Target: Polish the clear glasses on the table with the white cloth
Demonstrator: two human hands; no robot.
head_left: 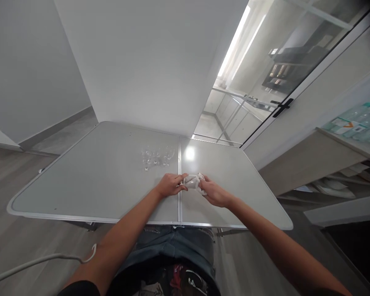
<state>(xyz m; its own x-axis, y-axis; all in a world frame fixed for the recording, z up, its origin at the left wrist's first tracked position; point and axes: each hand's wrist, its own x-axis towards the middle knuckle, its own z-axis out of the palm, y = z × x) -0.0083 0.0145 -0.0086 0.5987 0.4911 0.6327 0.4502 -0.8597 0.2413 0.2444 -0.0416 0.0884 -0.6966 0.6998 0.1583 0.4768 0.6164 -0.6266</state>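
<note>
My left hand [170,184] grips one end of a clear drinking glass [191,181], which lies on its side just above the table near the seam. In my right hand [216,193] is a bunched white cloth [201,190], pressed against the glass's other end. Fingers of both hands are closed and partly hidden. A little beyond my left hand, a cluster of several clear glasses [156,157] stands on the table, their outlines faint against the pale top.
The grey folding table [89,172] has a metal-edged seam and rim. A white wall [148,61] borders its far side, with a glass door [249,82] to the right. Farther right, a wooden shelf [299,164] carries plastic bottles [354,123]. A pale cable [49,257] hangs lower left.
</note>
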